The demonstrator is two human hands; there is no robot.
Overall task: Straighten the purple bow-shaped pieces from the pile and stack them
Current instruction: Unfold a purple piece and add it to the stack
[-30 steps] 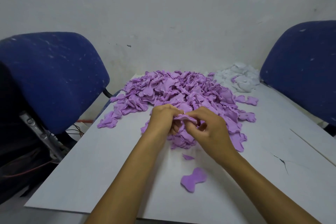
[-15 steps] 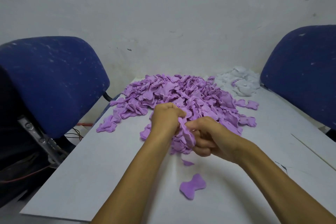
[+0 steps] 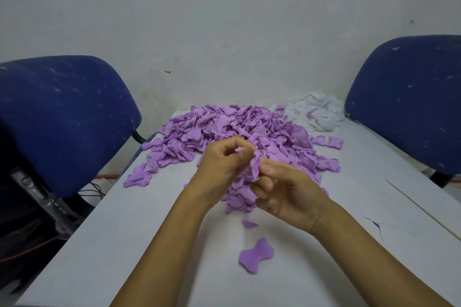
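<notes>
Left hand (image 3: 222,161): fingers curled, pinching the upper edge of a crumpled purple foam bow-shaped piece (image 3: 255,166). Raised above the near edge of the heap.

Right hand (image 3: 287,194): fingers curled, thumb and forefinger pinching the lower part of the same piece. Palm turned partly up, lower and nearer the person than the left hand.

Held piece: between the two hands, folded, long axis running roughly up and down, hanging from the left hand's pinch toward the right hand's. Judged not yet flat.

Flattened purple bow-shaped piece (image 3: 256,255): flat on the white table (image 3: 124,244), nearer the person than both hands and well apart from them, somewhat right of centre. Long axis slanted, upper right to lower left. Judged the start of the stack; the right hand is the nearer to it, so the held piece must travel down and toward the person.

Small purple scrap (image 3: 249,224): between heap and flat piece.

Large heap of crumpled purple pieces (image 3: 224,129): beyond the hands.
</notes>
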